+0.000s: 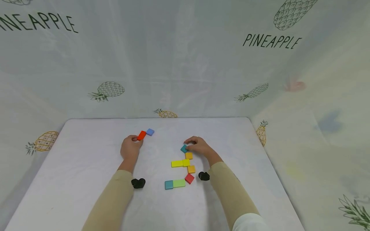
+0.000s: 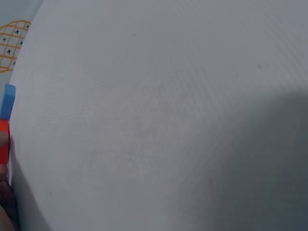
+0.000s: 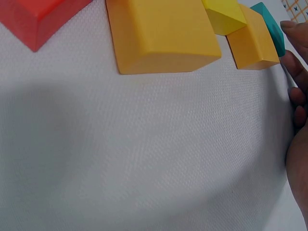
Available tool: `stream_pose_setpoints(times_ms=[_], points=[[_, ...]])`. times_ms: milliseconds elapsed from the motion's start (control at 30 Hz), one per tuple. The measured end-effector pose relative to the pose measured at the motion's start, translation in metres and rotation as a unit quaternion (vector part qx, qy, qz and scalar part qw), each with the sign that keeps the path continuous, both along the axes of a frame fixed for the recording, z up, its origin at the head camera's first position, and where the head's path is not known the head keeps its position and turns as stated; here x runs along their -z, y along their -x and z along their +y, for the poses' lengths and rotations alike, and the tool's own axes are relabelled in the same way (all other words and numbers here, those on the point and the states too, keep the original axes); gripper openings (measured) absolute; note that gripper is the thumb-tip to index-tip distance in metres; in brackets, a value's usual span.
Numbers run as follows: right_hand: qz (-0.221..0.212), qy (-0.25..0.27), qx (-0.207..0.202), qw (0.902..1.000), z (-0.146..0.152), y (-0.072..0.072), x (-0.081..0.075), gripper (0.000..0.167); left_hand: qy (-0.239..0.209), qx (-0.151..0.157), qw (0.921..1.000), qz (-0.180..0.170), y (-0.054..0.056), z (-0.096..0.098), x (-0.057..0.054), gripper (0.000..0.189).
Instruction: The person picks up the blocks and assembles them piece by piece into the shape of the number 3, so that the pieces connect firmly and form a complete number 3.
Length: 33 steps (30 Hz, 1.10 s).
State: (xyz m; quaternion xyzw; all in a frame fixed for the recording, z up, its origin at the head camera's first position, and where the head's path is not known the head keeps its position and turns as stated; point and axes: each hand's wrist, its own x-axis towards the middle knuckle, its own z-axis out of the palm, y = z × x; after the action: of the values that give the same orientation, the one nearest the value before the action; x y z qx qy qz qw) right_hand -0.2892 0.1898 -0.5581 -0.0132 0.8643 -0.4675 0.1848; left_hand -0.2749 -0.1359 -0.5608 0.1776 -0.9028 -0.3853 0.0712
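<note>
In the head view my left hand pinches a red-orange block at the table's far left. One corner of that block meets a small blue block. Both blocks also show at the left edge of the left wrist view, the blue one beyond the red one. My right hand has thumb and forefinger at a teal block, turned like a diamond. Just below it lies an orange block. The right wrist view shows the teal block's side against the fingertips.
Below the right hand run yellow blocks, another orange block, a tilted red block, a light green block and a second teal block. The white table ends at a pineapple-print curtain.
</note>
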Motion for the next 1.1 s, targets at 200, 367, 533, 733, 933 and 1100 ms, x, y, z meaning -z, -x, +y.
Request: stream_pose_setpoints(times_ms=[200, 367, 533, 733, 933, 1100], points=[[0.002, -0.005, -0.004, 1.0, 0.001, 0.001, 0.002, 0.022, -0.026, -0.001, 0.9997, 0.002, -0.002, 0.0, -0.006, 0.031], [0.002, -0.006, -0.006, 1.0, 0.003, 0.003, 0.005, 0.022, -0.043, 0.004, 0.9985, 0.034, -0.003, 0.0, -0.004, 0.032], [0.0, -0.003, -0.005, 1.0, 0.004, 0.004, 0.007, 0.02, -0.054, 0.034, 0.9962, 0.059, -0.007, 0.006, -0.002, 0.031], [0.007, 0.001, -0.009, 0.9999, 0.004, 0.003, 0.007, 0.019, -0.081, 0.073, 0.992, 0.063, -0.012, 0.021, -0.007, 0.032], [0.009, 0.007, -0.009, 0.9999, 0.004, 0.003, 0.006, 0.018, -0.075, 0.128, 0.9879, 0.046, -0.014, 0.037, -0.01, 0.031], [0.009, 0.004, -0.011, 0.9999, 0.002, 0.003, 0.005, 0.018, -0.059, 0.19, 0.98, 0.012, -0.017, 0.049, -0.011, 0.027]])
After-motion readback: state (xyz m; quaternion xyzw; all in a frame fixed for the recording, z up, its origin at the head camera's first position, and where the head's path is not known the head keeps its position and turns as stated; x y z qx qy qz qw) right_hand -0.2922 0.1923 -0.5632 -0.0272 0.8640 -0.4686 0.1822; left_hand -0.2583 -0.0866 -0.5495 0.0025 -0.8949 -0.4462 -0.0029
